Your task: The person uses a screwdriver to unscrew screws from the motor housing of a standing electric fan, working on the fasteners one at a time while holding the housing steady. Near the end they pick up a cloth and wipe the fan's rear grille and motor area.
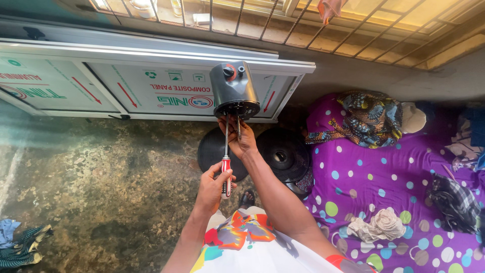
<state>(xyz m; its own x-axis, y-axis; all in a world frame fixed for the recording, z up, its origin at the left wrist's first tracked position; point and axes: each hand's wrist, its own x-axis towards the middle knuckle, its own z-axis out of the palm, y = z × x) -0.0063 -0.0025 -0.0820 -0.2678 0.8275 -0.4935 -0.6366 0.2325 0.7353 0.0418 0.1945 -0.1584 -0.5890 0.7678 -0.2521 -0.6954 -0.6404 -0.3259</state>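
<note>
My right hand point(241, 141) holds up a dark grey fan motor housing point(233, 88) from below, its round vented face turned towards me and a thin shaft sticking down. My left hand point(214, 187) grips the red and white handle of a screwdriver point(226, 169), whose metal shank reaches up to the housing's underside. Both hands are raised in the middle of the head view, above my knees and a brightly patterned garment.
Two black round fan grilles point(285, 151) lie on the stone floor under my hands. A white framed panel point(126, 86) leans along the wall. A purple dotted mattress point(384, 172) with bundled cloths fills the right. Dark cloth point(20, 247) lies at lower left.
</note>
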